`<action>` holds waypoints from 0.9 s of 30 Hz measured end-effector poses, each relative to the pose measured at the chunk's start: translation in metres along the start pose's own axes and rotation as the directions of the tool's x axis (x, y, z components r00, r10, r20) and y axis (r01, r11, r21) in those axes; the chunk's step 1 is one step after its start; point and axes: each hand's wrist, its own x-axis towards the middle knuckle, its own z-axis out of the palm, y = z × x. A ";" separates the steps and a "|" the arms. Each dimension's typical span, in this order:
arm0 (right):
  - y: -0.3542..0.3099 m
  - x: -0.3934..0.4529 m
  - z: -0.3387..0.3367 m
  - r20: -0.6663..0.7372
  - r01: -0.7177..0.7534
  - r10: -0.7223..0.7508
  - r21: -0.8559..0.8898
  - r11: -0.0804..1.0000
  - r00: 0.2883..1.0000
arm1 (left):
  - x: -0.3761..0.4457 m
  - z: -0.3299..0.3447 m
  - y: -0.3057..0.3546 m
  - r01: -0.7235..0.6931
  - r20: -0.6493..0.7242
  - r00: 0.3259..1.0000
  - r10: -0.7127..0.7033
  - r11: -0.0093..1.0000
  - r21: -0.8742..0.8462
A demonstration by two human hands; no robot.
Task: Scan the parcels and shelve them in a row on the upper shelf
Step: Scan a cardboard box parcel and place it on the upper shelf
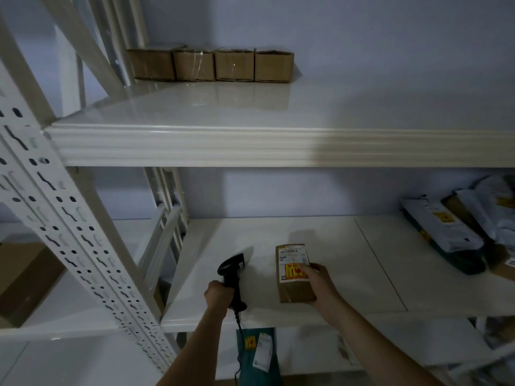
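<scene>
A brown cardboard parcel (293,271) with a white shipping label and a yellow-red sticker lies on the lower shelf (348,274). My right hand (320,285) grips its right side, thumb on the sticker. My left hand (218,295) holds the handle of a black barcode scanner (232,271), whose head points forward and sits left of the parcel, a short gap away. On the upper shelf (223,112), several brown boxes (211,65) stand side by side in a row at the back left, against the wall.
A pile of grey and dark mailer bags (459,229) lies on the lower shelf's right end. A white perforated upright (69,218) runs down the left. A large brown box (25,280) sits on the neighbouring shelf. A teal parcel (259,355) lies below.
</scene>
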 end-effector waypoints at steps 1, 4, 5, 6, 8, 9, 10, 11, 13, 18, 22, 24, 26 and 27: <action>-0.002 -0.003 0.002 -0.006 0.017 -0.017 0.006 1.000 1.000 | -0.004 -0.002 0.003 -0.003 0.010 1.000 0.003 1.000 0.019; -0.010 -0.014 0.007 -0.034 0.078 -0.078 -0.004 0.997 0.996 | -0.019 -0.005 0.020 -0.080 -0.015 0.996 0.084 0.983 0.167; -0.013 -0.018 0.008 -0.040 0.096 -0.097 -0.020 0.995 0.995 | -0.031 -0.007 0.029 -0.153 -0.045 0.986 0.163 0.973 0.172; -0.018 -0.023 0.008 -0.041 0.110 -0.112 -0.030 0.993 0.993 | -0.045 -0.008 0.041 -0.242 -0.053 0.967 0.250 0.963 0.121; -0.027 -0.033 0.006 -0.051 0.155 -0.156 -0.034 0.987 0.986 | -0.084 -0.010 0.069 -0.391 -0.009 0.920 0.392 0.915 -0.095; -0.033 -0.039 0.005 -0.054 0.180 -0.182 -0.039 0.983 0.982 | -0.105 -0.010 0.084 -0.418 0.031 0.900 0.434 0.882 -0.218; -0.039 -0.045 0.003 -0.050 0.203 -0.205 -0.044 0.978 0.977 | -0.126 -0.011 0.098 -0.413 0.097 0.882 0.462 0.854 -0.316; -0.045 -0.050 0.000 -0.039 0.215 -0.217 -0.048 0.976 0.976 | -0.144 -0.009 0.109 -0.404 0.161 0.854 0.495 0.826 -0.392; -0.061 -0.061 -0.010 0.019 0.232 -0.231 -0.067 0.970 0.973 | -0.174 -0.009 0.126 -0.442 0.207 0.803 0.559 0.791 -0.422; -0.114 -0.110 -0.063 0.347 0.428 -0.334 -0.246 0.869 0.876 | -0.229 -0.019 0.153 -0.616 0.220 0.682 0.698 0.709 -0.342; -0.155 -0.168 -0.111 0.467 0.583 -0.396 -0.377 0.719 0.790 | -0.282 -0.023 0.178 -0.733 0.219 0.600 0.769 0.639 -0.232; -0.172 -0.194 -0.133 0.523 0.654 -0.428 -0.390 0.649 0.737 | -0.309 -0.023 0.190 -0.782 0.142 0.580 0.802 0.597 -0.178; -0.187 -0.218 -0.151 0.575 0.716 -0.451 -0.405 0.569 0.683 | -0.338 -0.027 0.199 -0.815 0.069 0.549 0.833 0.551 -0.176; -0.193 -0.229 -0.159 0.586 0.736 -0.464 -0.408 0.540 0.665 | -0.353 -0.030 0.203 -0.831 0.041 0.531 0.847 0.529 -0.174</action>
